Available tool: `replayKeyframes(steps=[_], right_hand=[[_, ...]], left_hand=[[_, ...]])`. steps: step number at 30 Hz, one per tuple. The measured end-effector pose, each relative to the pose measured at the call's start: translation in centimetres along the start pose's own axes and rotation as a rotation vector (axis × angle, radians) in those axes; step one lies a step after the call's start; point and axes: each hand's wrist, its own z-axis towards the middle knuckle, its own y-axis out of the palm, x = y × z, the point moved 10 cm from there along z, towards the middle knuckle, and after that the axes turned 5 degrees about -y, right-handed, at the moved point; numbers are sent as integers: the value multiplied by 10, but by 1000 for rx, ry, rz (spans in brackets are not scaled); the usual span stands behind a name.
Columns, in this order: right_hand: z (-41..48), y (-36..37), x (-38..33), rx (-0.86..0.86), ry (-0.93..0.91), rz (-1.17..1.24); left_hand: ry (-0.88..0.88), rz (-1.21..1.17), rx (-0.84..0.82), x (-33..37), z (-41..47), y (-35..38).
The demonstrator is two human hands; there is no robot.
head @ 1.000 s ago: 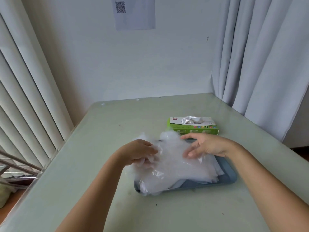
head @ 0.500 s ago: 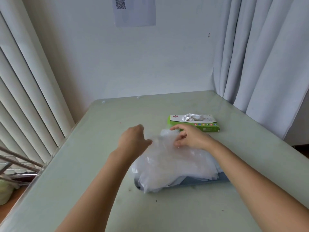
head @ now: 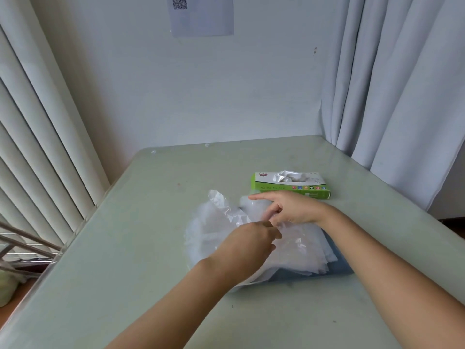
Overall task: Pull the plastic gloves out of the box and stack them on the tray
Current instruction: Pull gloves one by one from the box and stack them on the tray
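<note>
A loose pile of clear plastic gloves (head: 214, 227) covers most of the blue-grey tray (head: 337, 269), of which only the right front corner shows. My left hand (head: 247, 244) rests over the middle of the pile, its fingers curled and pinching the top glove. My right hand (head: 289, 209) hovers just behind it, index finger stretched out to the left, the other fingers curled on the same plastic. Behind the tray lies the green and white glove box (head: 289, 188), a crumpled glove sticking out of its top slot.
The pale green table (head: 141, 248) runs to a white wall. Vertical blinds stand along the left edge, grey curtains (head: 392, 96) along the right. Metal bars (head: 22, 248) lie beyond the left table edge.
My left hand has moved right onto the middle of the pile, close to my right hand. A glove's fingers now lie spread out toward the far left of the pile.
</note>
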Motion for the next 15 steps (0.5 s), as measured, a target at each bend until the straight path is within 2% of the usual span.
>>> replayKeyframes(steps=[5, 8, 10, 13, 15], right_hand=[[9, 4, 5, -73, -4, -10], [12, 1, 4, -56, -48, -11], [13, -5, -2, 10, -101, 88], [16, -23, -8, 209, -171, 227], [14, -34, -9, 334, -195, 225]], left_hand=[[-66, 52, 24, -15, 3, 3], [-50, 33, -63, -14, 1, 18], [-42, -6, -102, -13, 0, 26], [-58, 1, -118, -18, 1, 28], [-91, 33, -136, -26, 0, 28]])
